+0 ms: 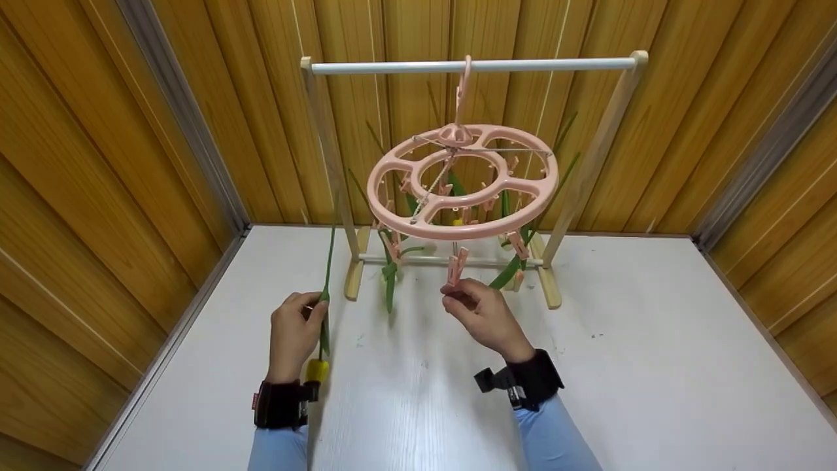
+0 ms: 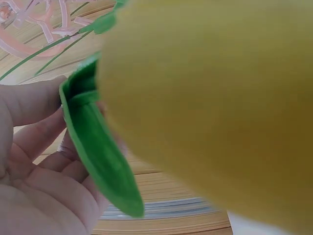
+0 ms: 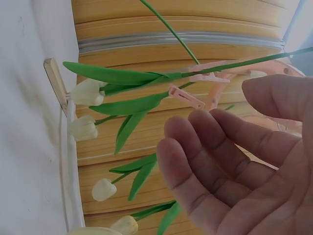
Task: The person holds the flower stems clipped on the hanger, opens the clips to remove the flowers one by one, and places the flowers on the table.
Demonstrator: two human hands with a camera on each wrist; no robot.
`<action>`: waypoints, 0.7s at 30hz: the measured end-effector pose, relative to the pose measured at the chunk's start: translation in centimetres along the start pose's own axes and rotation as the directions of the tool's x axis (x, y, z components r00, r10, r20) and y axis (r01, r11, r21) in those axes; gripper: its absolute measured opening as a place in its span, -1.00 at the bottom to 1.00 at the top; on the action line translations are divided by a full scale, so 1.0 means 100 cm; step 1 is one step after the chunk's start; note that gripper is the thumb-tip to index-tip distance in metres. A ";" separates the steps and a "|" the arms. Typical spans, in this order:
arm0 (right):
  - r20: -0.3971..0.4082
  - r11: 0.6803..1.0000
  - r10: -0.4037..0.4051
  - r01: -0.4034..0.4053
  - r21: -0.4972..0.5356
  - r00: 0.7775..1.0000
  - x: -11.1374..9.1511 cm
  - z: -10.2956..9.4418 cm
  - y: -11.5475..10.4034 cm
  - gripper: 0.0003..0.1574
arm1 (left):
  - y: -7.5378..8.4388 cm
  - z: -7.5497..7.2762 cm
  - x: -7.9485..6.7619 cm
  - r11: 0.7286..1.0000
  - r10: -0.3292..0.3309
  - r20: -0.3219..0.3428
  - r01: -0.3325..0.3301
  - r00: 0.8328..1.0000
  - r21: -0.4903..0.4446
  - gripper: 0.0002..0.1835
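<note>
An artificial yellow tulip [image 1: 317, 371] hangs flower-down from my left hand [image 1: 291, 332], which pinches its green stem by the leaf [image 2: 100, 142]. In the left wrist view the yellow bloom [image 2: 210, 98] fills much of the picture and hides part of the fingers. My right hand [image 1: 485, 314] is at the lower end of a pink clothespin [image 1: 456, 267] on the front of the round pink hanger [image 1: 458, 232]. In the right wrist view its thumb and bent fingers stand apart with nothing between them.
The hanger hooks over the white bar [image 1: 556, 64] of a wooden-legged rack [image 1: 605, 137]. Other artificial tulips hang upside down from its clothespins, including a white tulip [image 3: 88, 93]. Wood-look panels [image 1: 261, 118] enclose the white table [image 1: 418, 392] behind and at both sides.
</note>
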State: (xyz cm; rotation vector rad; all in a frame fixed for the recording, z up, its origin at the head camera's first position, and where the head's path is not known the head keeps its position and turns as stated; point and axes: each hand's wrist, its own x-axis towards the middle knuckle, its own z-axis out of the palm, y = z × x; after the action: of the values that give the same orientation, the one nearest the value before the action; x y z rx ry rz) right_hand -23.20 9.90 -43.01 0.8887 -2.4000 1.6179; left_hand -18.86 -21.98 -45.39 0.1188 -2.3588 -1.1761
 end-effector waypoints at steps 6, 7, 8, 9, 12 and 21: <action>0.064 1.000 -0.003 0.003 0.005 0.998 -0.001 0.009 -0.002 -0.73 | -0.003 -0.001 0.001 0.998 -0.027 0.024 0.026 0.999 0.062 -0.81; 0.071 1.000 -0.006 0.006 0.004 0.997 -0.001 0.010 -0.002 -0.73 | -0.003 -0.001 0.001 0.997 -0.036 0.027 0.034 0.999 0.068 -0.80; 0.076 1.000 -0.009 0.009 0.002 0.997 -0.001 0.012 -0.002 -0.73 | -0.004 -0.001 0.001 0.997 -0.045 0.030 0.043 0.999 0.069 -0.78; 0.080 1.000 -0.013 0.013 -0.002 0.997 -0.001 0.013 -0.002 -0.73 | -0.004 -0.001 0.001 0.996 -0.055 0.034 0.053 0.998 0.070 -0.77; 0.082 0.999 -0.023 0.025 -0.027 0.996 -0.001 0.015 -0.001 -0.75 | -0.006 0.000 0.001 0.995 -0.080 0.043 0.077 0.996 0.067 -0.74; 0.128 0.999 -0.046 0.049 -0.020 0.991 0.000 0.029 0.002 -0.77 | -0.012 0.000 0.003 0.989 -0.115 0.070 0.108 0.991 0.101 -0.87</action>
State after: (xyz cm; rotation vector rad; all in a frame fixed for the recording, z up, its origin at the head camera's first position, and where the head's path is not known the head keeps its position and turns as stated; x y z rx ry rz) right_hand -22.67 7.43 -44.34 1.0676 -2.4539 1.5578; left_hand -19.28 -22.80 -46.22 0.2462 -2.5047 -1.1352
